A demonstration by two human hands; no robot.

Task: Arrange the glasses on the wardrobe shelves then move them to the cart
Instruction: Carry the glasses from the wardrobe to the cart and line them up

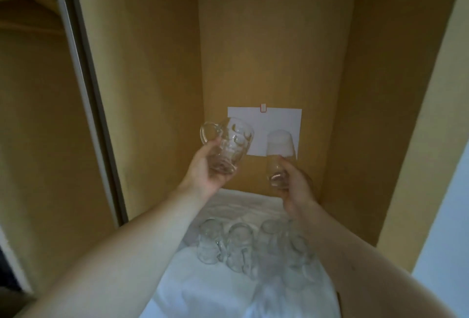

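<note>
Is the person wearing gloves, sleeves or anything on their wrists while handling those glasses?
No. Both arms are bare as far as the picture shows, with no sleeve in view. The left hand and the right hand are ungloved. No watch, bracelet or ring shows, though the picture is dim and a little blurred, so something small could go unseen.

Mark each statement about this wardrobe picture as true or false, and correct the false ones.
1. The left hand holds a glass mug with a handle. True.
2. The right hand is empty. False: it grips a plain glass.
3. Several glasses stand on a white cloth below the hands. True.
4. A white paper lies flat on the shelf. False: it is fixed on the back wall.
</note>
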